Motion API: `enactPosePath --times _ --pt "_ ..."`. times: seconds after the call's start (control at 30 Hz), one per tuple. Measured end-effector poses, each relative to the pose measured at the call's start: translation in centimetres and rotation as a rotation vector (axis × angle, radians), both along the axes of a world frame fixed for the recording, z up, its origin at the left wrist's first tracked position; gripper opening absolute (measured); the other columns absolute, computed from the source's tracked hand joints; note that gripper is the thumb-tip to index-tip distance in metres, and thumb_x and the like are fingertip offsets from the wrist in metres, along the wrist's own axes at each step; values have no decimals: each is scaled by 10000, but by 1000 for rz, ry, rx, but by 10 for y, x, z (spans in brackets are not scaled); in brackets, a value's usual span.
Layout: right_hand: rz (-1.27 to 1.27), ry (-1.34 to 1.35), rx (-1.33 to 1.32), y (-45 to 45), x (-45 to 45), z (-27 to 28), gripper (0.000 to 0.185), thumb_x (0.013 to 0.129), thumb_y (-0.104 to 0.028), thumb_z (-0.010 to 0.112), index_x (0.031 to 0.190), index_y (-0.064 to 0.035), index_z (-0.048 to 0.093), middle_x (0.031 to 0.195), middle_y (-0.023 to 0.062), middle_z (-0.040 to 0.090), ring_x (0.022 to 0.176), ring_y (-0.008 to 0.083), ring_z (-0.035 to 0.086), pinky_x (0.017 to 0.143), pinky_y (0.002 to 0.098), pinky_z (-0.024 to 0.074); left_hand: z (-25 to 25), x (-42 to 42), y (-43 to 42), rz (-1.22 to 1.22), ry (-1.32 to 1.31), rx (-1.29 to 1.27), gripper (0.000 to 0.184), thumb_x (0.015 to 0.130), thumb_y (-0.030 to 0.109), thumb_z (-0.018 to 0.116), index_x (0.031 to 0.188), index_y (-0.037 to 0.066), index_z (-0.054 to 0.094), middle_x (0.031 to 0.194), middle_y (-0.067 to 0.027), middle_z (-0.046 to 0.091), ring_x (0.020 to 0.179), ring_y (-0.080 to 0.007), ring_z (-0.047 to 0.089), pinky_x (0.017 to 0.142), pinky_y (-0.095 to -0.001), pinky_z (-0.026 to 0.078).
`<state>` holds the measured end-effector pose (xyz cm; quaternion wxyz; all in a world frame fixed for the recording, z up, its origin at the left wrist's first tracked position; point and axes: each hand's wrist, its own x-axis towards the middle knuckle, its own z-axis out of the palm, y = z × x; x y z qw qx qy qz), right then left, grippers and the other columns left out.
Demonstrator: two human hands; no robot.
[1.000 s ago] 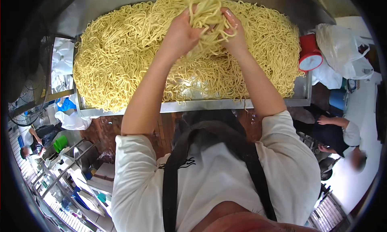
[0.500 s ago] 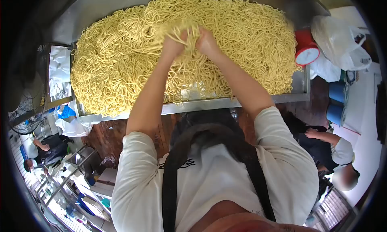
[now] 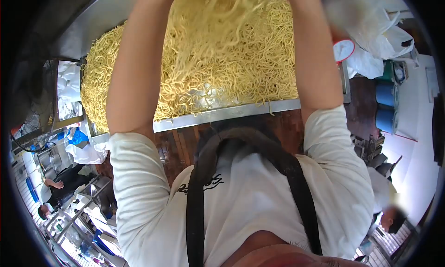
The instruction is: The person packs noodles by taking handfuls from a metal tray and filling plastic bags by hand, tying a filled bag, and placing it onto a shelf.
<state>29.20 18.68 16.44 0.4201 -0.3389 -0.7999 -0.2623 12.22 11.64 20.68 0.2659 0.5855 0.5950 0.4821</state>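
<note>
A big heap of yellow noodles (image 3: 259,67) fills a metal tray (image 3: 232,112) in front of me. Both my forearms stretch over it toward the top of the view. My left hand and my right hand lie past the upper edge, so their fingers are hidden. Between my wrists a raised bunch of noodles (image 3: 213,9) hangs in loose strands, blurred by motion, above the heap. Whether the hands still grip these strands cannot be seen. Near the tray's front rim, a patch of shiny metal bottom shows through the noodles.
Right of the tray are a red scale with a white dial (image 3: 343,50), a clear plastic bag (image 3: 394,42) and blue containers (image 3: 386,94). A fan (image 3: 30,132) stands at the left. One person (image 3: 55,186) is at lower left, another (image 3: 382,206) at lower right.
Both my hands have risen from the middle of the heap and out past the top edge. A bunch of noodles has been lifted. The person at right has shifted.
</note>
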Motion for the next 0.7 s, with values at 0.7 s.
enactPosePath --times 0.7 --pt "1023 1459 -1595 -47 123 -121 539 975 -128 530 1453 -43 297 1362 179 491 1198 295 542 1047 408 472 -164 71 12 -31 -101 -277 285 878 53 459 1117 -40 582 952 -167 674 776 -229 650 667 -350 535"
